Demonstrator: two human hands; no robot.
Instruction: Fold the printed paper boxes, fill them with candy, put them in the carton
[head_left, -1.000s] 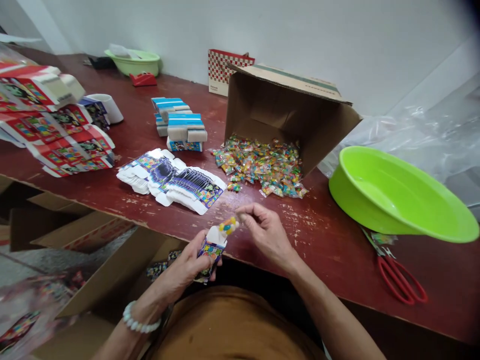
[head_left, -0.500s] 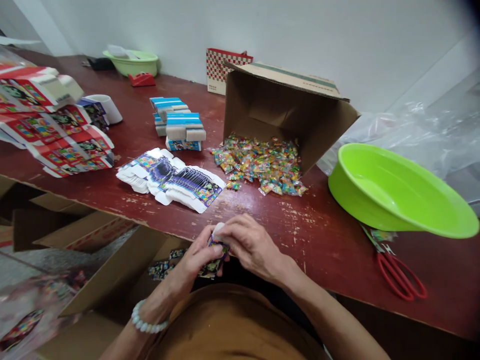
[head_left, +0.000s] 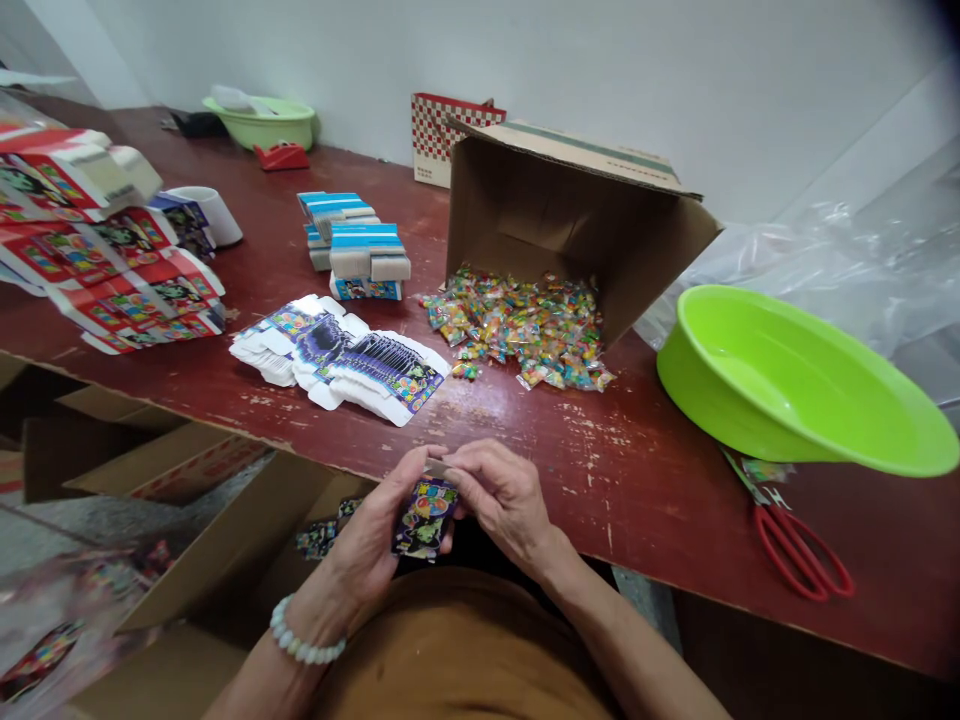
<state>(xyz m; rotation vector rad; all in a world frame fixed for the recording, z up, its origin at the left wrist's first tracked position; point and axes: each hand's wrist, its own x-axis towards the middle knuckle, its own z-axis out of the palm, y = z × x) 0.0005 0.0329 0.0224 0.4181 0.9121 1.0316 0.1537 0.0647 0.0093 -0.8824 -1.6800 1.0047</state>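
Note:
A small dark purple candy box [head_left: 424, 515] with bright printing is held upright in front of my body, below the table's front edge. My left hand [head_left: 375, 520] wraps round its left side, fingers behind it. My right hand [head_left: 502, 495] pinches the box's top end, where a pale flap shows between the fingers. Beyond the hands, a fanned stack of flat purple cartons [head_left: 341, 355] lies on the table. To its right, a heap of small clear candy packets [head_left: 525, 330] spills from a cardboard box [head_left: 577, 215] on its side.
On the right stand a tilted green basin [head_left: 795, 400] and red-handled scissors [head_left: 802, 550]. Red carton bundles [head_left: 135, 290] and blue carton stacks [head_left: 367, 250] sit at left. Below the edge, an open cardboard box [head_left: 217, 540] holds several dark boxes [head_left: 319, 540].
The box's printed front has come into fuller view as my left thumb moved off it. The white flap at its top has folded down under my right fingers.

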